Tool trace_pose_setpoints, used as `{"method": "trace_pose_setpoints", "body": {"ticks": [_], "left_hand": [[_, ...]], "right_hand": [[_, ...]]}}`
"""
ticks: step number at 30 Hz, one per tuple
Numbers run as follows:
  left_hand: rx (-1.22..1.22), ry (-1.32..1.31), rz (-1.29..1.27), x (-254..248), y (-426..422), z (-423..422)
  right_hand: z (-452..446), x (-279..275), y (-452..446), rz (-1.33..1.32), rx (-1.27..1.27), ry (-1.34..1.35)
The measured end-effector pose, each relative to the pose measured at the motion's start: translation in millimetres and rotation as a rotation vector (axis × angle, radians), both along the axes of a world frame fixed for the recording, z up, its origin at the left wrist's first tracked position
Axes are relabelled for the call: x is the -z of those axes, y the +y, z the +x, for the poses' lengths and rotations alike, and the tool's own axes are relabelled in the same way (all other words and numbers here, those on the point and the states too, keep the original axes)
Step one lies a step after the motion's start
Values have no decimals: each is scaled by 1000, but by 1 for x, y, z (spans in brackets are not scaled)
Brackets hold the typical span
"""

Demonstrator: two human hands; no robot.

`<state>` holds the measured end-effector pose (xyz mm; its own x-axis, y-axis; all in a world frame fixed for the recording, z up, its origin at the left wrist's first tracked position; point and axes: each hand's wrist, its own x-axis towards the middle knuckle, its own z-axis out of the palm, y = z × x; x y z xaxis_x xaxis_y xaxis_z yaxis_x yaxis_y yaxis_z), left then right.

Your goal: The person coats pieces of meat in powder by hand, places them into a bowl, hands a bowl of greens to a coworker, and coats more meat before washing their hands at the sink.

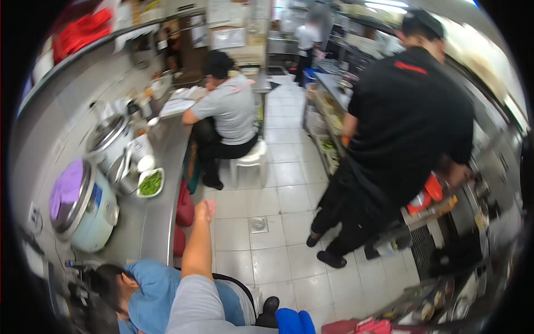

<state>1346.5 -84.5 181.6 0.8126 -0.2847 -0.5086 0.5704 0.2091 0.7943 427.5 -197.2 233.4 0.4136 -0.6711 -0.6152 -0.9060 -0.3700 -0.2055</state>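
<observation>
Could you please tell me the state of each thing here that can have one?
Left hand: outstretched, contents unclear
Near cooker: shut, purple cloth on top
Far cooker: shut
White bowl: filled with greens
White stool: occupied
Ceiling lights: lit
Floor drain grate: in place

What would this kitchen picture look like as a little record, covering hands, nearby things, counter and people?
Place: kitchen with pale square floor tiles
Left hand: bare left hand stretched forward, blurred; grip unclear
Right hand: not in view
Near left hand: dark red rounded object beside the long steel counter
On counter: square white dish of green vegetables; pale round lidded container topped with purple cloth
Seated: person in grey shirt, on white stool
Standing: person in black shirt
Lower left: person in blue top
</observation>
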Motion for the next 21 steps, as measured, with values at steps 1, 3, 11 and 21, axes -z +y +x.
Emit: {"method": "trace_pose_setpoints", "body": {"ticks": [1, 3, 11, 21], "left_hand": [[112, 53, -3, 10, -24, -24], [305, 66, 46, 17, -61, -87], [1214, -18, 397, 58, -154, -417], [2502, -496, 420, 80, -1, -970]], "right_hand": [[-13, 7, 14, 22, 27, -112], [-42, 26, 53, 29, 135, -281], [-150, 54, 239, -80, 892, -225], [-339, 150, 579, -223, 1976, -554]]}}
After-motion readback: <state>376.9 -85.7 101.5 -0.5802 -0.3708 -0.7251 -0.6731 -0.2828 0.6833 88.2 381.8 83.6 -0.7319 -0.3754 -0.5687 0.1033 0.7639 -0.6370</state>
